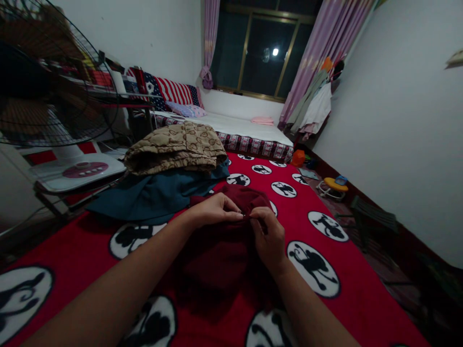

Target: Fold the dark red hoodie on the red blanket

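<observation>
Both hands — left hand point(217, 210), right hand point(268, 237) — pinch the dark red garment point(220, 250) at one spot, fingertips touching, cloth trailing toward the person.

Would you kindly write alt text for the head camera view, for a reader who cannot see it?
Two bare hands, the left hand and the right hand, pinch a dark red garment lying on a red blanket printed with black-and-white monkey circles. Behind it lie a teal garment and a tan patterned garment, with a fan at left.

Both forearms are bare with no sleeves in view, and the left hand point(213, 209) and right hand point(269, 241) wear no gloves, rings or watch.
</observation>
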`<state>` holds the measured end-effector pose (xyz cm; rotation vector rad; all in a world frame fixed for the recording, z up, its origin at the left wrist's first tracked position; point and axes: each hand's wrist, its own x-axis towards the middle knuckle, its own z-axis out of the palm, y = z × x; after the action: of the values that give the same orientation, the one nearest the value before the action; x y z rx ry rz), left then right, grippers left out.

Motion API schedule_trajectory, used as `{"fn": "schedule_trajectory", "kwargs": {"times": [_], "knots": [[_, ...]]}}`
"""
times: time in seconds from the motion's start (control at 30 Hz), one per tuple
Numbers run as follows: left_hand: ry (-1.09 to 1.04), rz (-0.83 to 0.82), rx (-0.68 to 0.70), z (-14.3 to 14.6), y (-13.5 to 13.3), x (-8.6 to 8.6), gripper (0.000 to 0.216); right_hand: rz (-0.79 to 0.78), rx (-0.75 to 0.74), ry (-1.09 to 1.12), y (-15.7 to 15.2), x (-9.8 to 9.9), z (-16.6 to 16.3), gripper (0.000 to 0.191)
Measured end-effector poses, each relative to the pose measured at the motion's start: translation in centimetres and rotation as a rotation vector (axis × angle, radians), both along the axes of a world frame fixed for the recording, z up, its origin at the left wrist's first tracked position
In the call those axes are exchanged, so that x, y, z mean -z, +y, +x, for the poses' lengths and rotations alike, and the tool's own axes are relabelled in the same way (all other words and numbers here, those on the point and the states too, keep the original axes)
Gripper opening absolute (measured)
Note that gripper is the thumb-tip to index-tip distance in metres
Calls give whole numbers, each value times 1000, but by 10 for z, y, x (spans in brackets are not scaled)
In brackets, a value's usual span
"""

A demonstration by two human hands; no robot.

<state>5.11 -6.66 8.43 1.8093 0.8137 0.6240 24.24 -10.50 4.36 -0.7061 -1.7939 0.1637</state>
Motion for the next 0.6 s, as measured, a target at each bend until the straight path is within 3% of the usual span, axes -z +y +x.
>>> {"fn": "schedule_trajectory", "kwargs": {"times": [0.33, 0.5, 0.6], "knots": [[36, -26, -59, 1, -1, 0, 34, 30, -41, 17, 0, 2, -2, 24], [-22, -139, -102, 5, -2, -1, 24, 13, -49, -26, -6, -3, -2, 24], [-17, -149, -184, 10, -5, -1, 16, -17, 20, -101, -7, -3, -3, 30]]}}
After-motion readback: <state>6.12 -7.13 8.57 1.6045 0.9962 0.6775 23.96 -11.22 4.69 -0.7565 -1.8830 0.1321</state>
